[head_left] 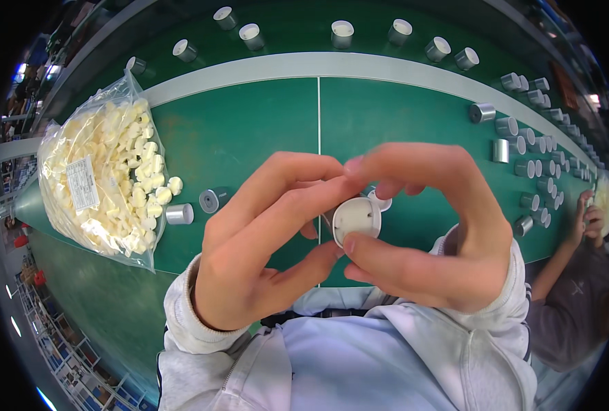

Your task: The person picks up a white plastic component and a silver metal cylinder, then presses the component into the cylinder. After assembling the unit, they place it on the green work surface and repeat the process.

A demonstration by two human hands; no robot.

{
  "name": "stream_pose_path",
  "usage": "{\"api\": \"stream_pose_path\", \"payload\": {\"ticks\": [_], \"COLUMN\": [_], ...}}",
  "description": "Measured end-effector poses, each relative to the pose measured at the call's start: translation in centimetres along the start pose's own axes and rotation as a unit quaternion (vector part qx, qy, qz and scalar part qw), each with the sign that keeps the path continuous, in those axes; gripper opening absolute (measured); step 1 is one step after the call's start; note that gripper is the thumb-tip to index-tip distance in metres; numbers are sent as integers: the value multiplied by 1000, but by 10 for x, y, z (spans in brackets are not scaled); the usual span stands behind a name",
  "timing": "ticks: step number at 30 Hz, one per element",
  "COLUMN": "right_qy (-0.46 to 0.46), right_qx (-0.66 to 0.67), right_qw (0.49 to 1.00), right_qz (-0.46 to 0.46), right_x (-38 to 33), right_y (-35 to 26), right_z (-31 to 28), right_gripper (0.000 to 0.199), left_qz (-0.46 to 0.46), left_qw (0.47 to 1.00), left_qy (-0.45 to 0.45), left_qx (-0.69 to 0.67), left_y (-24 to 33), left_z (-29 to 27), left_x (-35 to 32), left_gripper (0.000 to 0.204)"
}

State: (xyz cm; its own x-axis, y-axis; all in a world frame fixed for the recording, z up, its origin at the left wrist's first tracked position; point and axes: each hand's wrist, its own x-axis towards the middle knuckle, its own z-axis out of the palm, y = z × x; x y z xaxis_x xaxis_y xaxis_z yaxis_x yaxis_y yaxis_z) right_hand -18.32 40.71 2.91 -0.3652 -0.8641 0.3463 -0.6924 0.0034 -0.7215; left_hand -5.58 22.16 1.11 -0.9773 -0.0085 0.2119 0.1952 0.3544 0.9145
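Note:
Both my hands meet above the green work surface around a small cylinder with a white plastic insert [357, 220] facing up. My left hand [260, 246] grips it from the left, fingertips and thumb closed on its side, and covers most of its body. My right hand [441, 246] curls in from the right, its thumb on the near rim of the white insert and its forefinger bent over the far side. Just behind the insert, by the right fingers, a second small white piece [380, 198] shows in part; I cannot tell what bears it.
At the left lies a clear plastic bag [85, 157] of cream plastic pieces, some spilling out. Near it lie two silver cylinders [179, 214]. More silver cylinders [506, 126] stand at the right; white-topped ones [342, 34] line the dark green strip beyond a pale rail [318, 66]. Another person [578, 274] is at far right.

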Motion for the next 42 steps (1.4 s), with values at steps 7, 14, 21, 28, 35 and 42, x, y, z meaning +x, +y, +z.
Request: {"api": "stream_pose_path", "payload": {"ticks": [7, 14, 21, 28, 35, 42], "right_qy": [3, 9, 18, -20, -42, 27], "right_qx": [-69, -53, 49, -33, -114, 149], "right_qw": [998, 998, 999, 998, 990, 988], "right_qz": [-15, -29, 0, -44, -70, 16], "right_x": [-3, -5, 1, 11, 12, -3], "right_y": [3, 10, 7, 0, -4, 19], "right_z": [1, 9, 2, -7, -8, 9], "right_gripper": [37, 40, 31, 19, 23, 46], "left_qz": [-28, -38, -4, -33, -15, -44], "left_qw": [999, 999, 1000, 998, 999, 980], "left_qy": [-13, -27, 6, -28, -4, 77], "left_qx": [25, 28, 10, 36, 29, -180], "left_y": [0, 1, -2, 6, 2, -2], "left_z": [-2, -2, 5, 0, 1, 15], "left_x": [1, -1, 1, 3, 1, 1], "left_gripper": [51, 51, 48, 50, 55, 53]}}
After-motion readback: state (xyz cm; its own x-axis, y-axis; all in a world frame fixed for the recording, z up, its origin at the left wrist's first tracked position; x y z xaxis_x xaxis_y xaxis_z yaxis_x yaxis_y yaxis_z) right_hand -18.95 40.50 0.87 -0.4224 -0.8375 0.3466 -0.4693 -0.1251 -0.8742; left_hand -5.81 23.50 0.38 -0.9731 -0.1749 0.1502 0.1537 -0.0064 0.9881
